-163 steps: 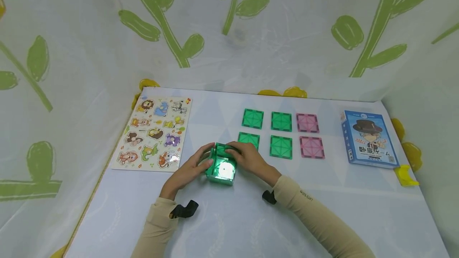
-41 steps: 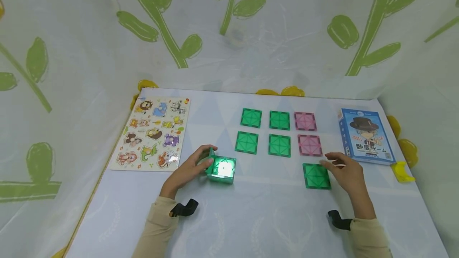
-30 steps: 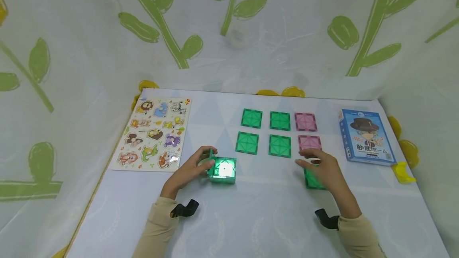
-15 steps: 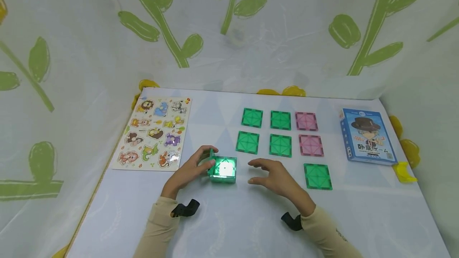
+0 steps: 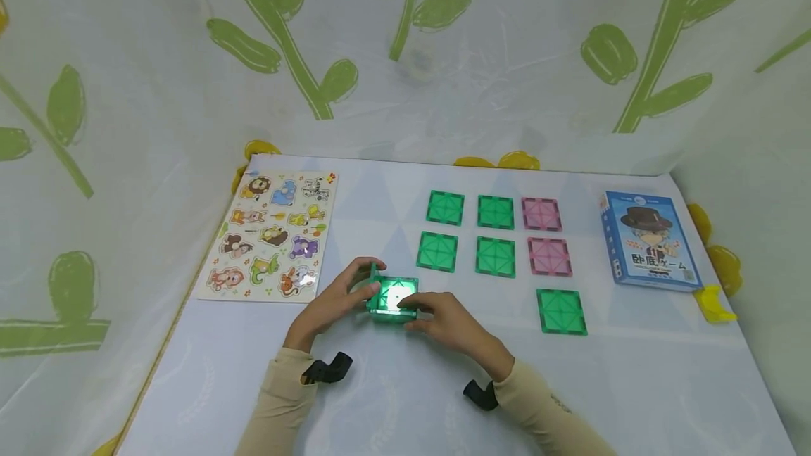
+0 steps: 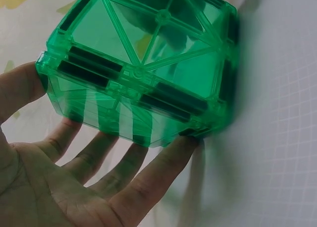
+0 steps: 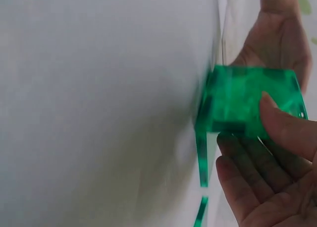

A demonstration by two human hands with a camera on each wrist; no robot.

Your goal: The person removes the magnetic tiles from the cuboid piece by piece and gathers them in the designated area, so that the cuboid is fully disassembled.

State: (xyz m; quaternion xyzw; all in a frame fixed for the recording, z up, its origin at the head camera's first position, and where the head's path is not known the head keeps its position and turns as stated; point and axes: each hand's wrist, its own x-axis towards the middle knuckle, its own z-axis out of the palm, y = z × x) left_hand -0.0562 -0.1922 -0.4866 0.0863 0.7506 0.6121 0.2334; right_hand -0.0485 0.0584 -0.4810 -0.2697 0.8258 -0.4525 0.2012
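Translucent green magnetic tiles are joined into a small box (image 5: 384, 291) near the middle of the table; light glares on its top. My left hand (image 5: 336, 305) grips the box's left side, where one tile edge sticks up. In the left wrist view its fingers (image 6: 163, 167) spread along the clear wall (image 6: 99, 108), seen partly through it, and its thumb sits at a corner. At the box's near right corner, my right hand (image 5: 453, 322) pinches with thumb and fingers. The right wrist view shows one digit (image 7: 282, 125) lying over a green face (image 7: 237, 100).
Behind the box lie flat green tiles (image 5: 437, 252) and two pink tiles (image 5: 550, 257) in two rows. A lone green tile (image 5: 562, 312) lies nearer. An animal puzzle board (image 5: 266, 238) is at left; a blue game box (image 5: 652, 241) and a yellow piece (image 5: 714, 303) are at right.
The right hand has set a green tile below the pink ones, left it and moved left to the box. The left hand has stayed at the box's left side.
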